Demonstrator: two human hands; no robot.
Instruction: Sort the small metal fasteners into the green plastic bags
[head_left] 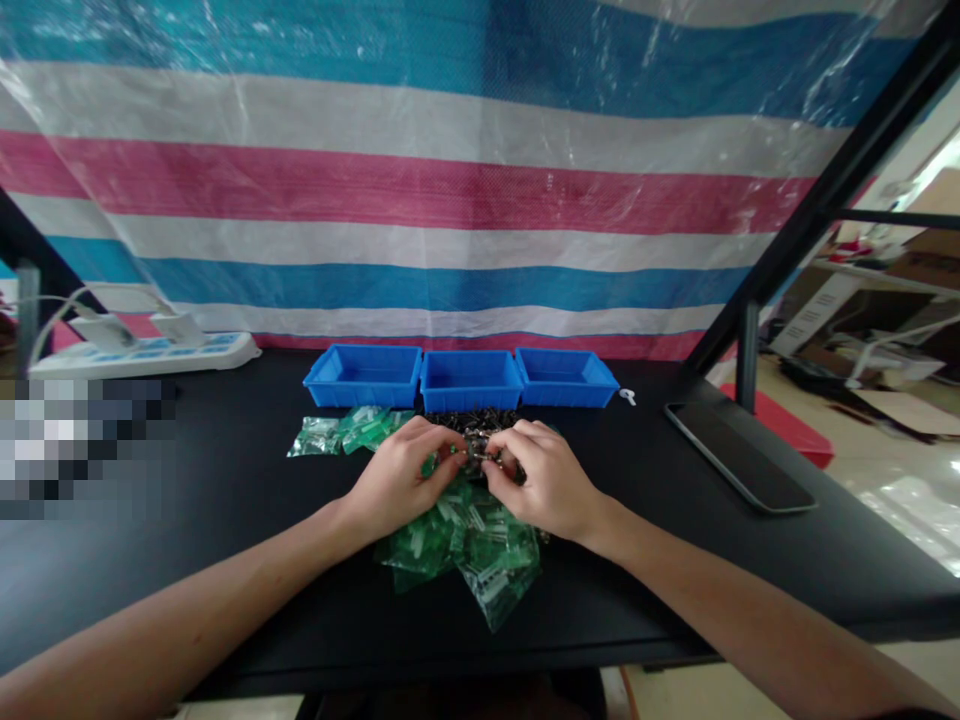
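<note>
My left hand (pixel 409 465) and my right hand (pixel 544 475) meet over the middle of the black table, fingertips pinched close together. Between them is a small shiny metal piece (pixel 480 455), too small to name; its ends reach the fingers of both hands. Just behind the fingertips lies a pile of small dark parts (pixel 487 420). Green-tinted clear plastic bags (pixel 480 545) with small clear pieces are heaped below my hands. More such bags (pixel 367 428) lie beyond my left hand. My palms hide part of the heap.
Three blue bins (pixel 471 395) stand in a row at the back of the table (pixel 247 480). A white power strip (pixel 150 352) sits back left, a phone (pixel 739 455) at right. Striped plastic sheeting (pixel 420 180) hangs behind, with a black frame post (pixel 810 215) at right.
</note>
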